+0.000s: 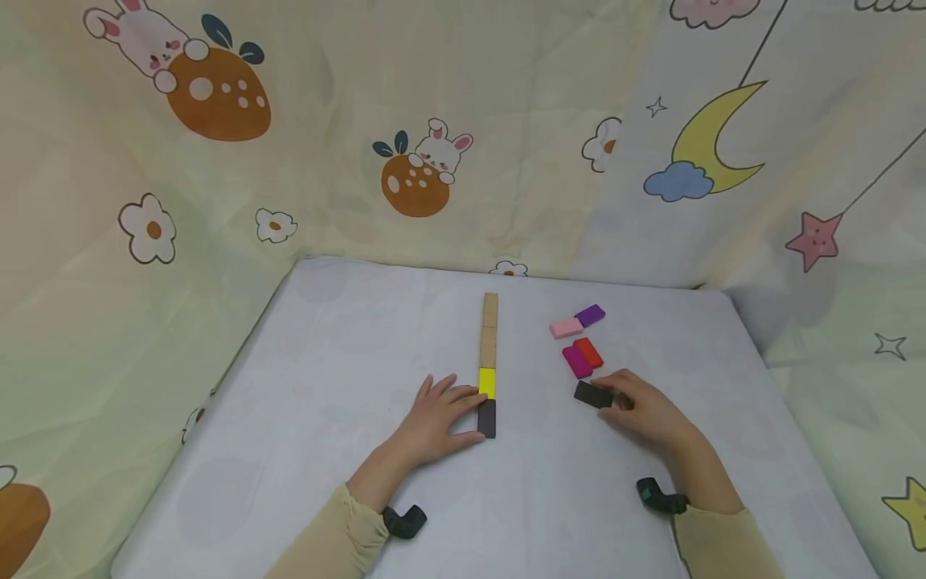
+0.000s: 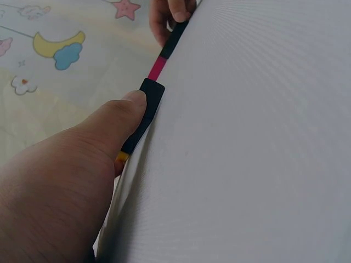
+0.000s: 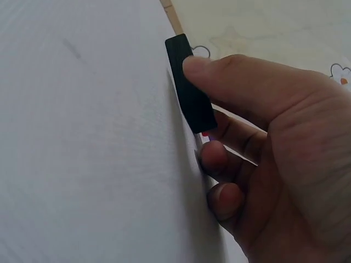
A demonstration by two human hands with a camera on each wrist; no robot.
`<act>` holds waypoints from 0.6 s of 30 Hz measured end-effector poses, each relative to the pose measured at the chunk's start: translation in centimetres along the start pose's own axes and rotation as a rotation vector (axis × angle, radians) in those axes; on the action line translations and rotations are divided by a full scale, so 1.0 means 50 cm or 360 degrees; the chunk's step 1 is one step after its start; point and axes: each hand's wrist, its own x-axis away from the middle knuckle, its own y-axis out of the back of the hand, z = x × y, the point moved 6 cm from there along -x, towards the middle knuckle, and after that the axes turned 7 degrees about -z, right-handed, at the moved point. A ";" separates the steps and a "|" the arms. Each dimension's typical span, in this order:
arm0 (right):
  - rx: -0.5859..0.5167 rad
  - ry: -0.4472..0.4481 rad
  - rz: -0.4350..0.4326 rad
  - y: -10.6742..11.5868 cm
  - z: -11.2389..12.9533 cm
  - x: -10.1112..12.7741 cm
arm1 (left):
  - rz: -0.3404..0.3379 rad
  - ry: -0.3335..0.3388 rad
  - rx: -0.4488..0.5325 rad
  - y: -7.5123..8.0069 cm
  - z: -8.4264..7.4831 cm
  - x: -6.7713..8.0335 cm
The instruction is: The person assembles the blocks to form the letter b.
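Head view: A row of blocks lies flat on the white table (image 1: 325, 338), running away from the person: two wooden blocks (image 1: 489, 330), a yellow block (image 1: 488, 382), then a black block (image 1: 487, 418) at the near end. The left hand (image 1: 434, 418) rests flat beside the row, fingers straight, fingertips touching the yellow and black blocks. The right hand (image 1: 644, 410) pinches a second black block (image 1: 593, 394), well right of the row. Magenta (image 1: 576, 362), red (image 1: 589, 352), pink (image 1: 566, 327) and purple (image 1: 590, 314) blocks lie just beyond it.

Left wrist view: The thumb (image 2: 118, 118) presses the side of the row's black block (image 2: 145, 112).

Right wrist view: Grip closed: thumb (image 3: 219, 74) and curled fingers (image 3: 216, 156) hold the second black block (image 3: 189, 85) against the table.
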 end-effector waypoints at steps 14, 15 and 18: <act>-0.0114 0.0133 -0.0110 0.016 0.019 0.001 | -0.0016 0.0004 0.0057 0.006 -0.002 0.001; -0.0122 0.0126 -0.0114 0.017 0.019 0.001 | -0.0015 0.0004 0.0057 0.005 -0.002 0.001; -0.0138 0.0117 -0.0121 0.017 0.022 0.002 | 0.0003 0.0011 0.0044 0.003 -0.002 0.001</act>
